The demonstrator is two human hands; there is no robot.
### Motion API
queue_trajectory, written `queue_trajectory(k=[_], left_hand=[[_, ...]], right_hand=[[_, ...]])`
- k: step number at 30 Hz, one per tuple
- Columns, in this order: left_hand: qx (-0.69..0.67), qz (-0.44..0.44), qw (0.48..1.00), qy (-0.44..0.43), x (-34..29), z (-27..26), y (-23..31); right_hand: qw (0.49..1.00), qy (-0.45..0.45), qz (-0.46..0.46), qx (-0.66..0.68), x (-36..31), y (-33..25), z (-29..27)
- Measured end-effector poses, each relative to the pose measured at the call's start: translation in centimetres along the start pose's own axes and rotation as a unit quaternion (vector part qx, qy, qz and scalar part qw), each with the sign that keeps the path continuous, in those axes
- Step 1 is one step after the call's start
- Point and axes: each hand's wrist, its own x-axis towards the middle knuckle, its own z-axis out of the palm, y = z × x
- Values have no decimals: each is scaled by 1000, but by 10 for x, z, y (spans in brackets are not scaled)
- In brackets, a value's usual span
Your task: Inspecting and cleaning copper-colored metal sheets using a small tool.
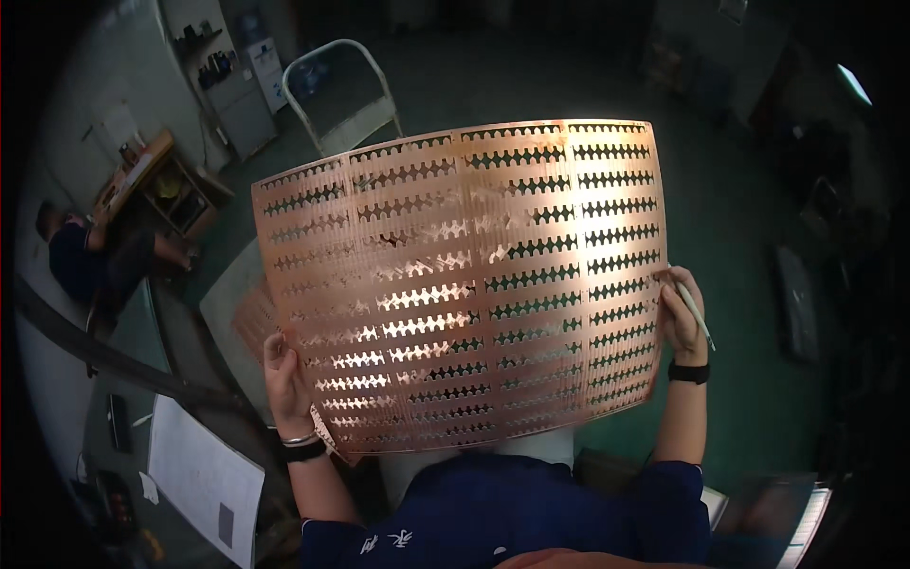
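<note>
A large, thin copper-coloured sheet (480,284) is held up in front of me, spanning the middle of the view. Rows of wavy-edged slots are cut through it in columns, and light glares off its right part. My left hand (287,384) grips its lower left edge, thumb and fingers closed on it. At the right edge, my right hand (682,318) pinches the sheet and also has a pale, slim pen-like stick (696,318) between its fingers. Behind the left edge, part of another copper-coloured perforated piece (254,321) shows; the sheet hides the rest.
Beyond the sheet stands a pale tubular metal frame (334,47). A large white paper (204,488) lies on the table at lower left, near a dark flat object (118,422). Farther left, a person (81,256) sits by a wooden desk (137,175). Papers (806,526) are at lower right.
</note>
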Motion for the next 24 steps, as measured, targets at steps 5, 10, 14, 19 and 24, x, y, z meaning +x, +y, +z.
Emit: queue_trajectory(k=[5, 10, 14, 19, 24], left_hand=[[10, 10, 1000, -8, -1, -6, 3], [0, 22, 1000, -9, -3, -14, 1], [6, 29, 1000, 0, -8, -18, 2], [-4, 38, 999, 20, -12, -23, 2], [1, 52, 999, 2, -13, -39, 3]], right_hand=[[999, 2, -38, -1, 1, -5, 9], [999, -5, -43, 10, 2, -1, 9], [999, -3, -47, 4, -3, 4, 11], [998, -4, -58, 29, -7, 12, 14], [998, -5, -53, 30, -10, 17, 19]])
